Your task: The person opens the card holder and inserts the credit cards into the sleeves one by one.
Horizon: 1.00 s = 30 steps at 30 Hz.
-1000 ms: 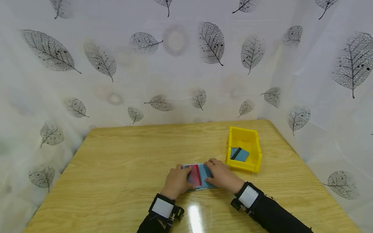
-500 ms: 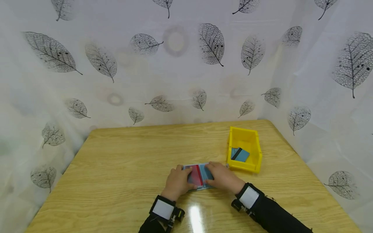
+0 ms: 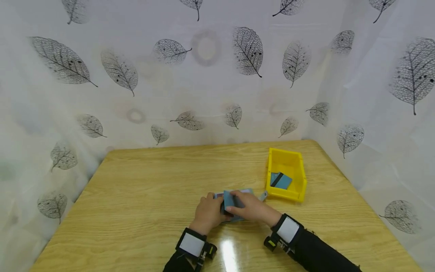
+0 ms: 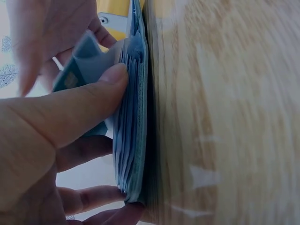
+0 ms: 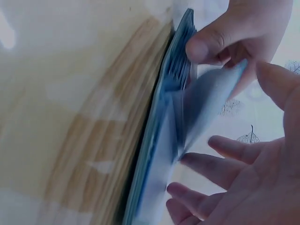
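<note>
A light-blue card holder (image 3: 247, 191) lies spread on the table in front of me, its several thin sleeves stacked on the left side in the left wrist view. My left hand (image 3: 208, 212) holds that stack, with the thumb (image 4: 115, 74) pressed on the sleeves' edges and fingers around the outer side. My right hand (image 3: 252, 206) holds a raised leaf (image 5: 206, 105) between thumb and fingertips, tilted up toward the left. A grey strap with a snap (image 3: 263, 195) sticks out at the holder's right. The sleeves' contents are partly hidden by the hands.
A yellow plastic bin (image 3: 303, 179) stands at the right, just beyond my right hand. Inside it lie blue cards (image 3: 283, 182), one with a black stripe. The wood-grain table (image 3: 153, 189) extends left and back to a leaf-patterned curtain (image 3: 204, 87).
My right hand has shifted slightly left, lifting a leaf that lay flat on the right. The red-edged sleeve on the left is now covered. My left hand stays in place.
</note>
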Tool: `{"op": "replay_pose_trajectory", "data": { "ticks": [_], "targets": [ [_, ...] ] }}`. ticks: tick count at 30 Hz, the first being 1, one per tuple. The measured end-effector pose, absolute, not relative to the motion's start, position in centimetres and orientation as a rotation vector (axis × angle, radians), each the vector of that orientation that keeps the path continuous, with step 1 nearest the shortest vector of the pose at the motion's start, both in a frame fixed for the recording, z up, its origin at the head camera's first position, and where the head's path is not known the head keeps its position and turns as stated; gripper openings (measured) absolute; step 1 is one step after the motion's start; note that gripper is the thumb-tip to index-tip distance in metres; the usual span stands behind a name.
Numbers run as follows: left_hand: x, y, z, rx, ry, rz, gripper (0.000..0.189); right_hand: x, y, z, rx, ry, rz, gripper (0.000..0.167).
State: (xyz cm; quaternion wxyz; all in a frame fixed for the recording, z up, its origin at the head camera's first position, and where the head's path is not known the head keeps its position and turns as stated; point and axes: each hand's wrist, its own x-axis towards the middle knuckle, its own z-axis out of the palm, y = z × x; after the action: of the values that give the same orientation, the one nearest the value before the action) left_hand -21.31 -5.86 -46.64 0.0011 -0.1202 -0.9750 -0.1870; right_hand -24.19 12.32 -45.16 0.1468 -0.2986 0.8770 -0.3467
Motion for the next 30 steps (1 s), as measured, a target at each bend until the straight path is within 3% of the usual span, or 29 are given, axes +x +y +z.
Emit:
{"op": "replay_pose_trajectory", "data": {
  "ticks": [5,14,23,30],
  "targets": [
    [-21.34,-5.86,-46.77,-0.371,-3.042,-0.59,0.066,-24.05,11.93,-44.96,-0.751,2.426,-1.144,0.064],
    [-21.24,-5.75,-46.71,-0.353,-3.047,-0.574,0.071,-24.51,11.74,-45.25,-0.138,2.216,-1.803,0.047],
    [-21.29,-5.93,-46.85,-0.373,-3.03,-0.554,0.075,-24.71,11.65,-45.46,-0.25,2.105,-1.872,0.056],
    [-21.09,-6.03,-46.6,-0.459,-3.05,-0.43,0.074,-24.41,11.61,-45.7,-0.3,2.185,-1.764,0.05]
  ]
}}
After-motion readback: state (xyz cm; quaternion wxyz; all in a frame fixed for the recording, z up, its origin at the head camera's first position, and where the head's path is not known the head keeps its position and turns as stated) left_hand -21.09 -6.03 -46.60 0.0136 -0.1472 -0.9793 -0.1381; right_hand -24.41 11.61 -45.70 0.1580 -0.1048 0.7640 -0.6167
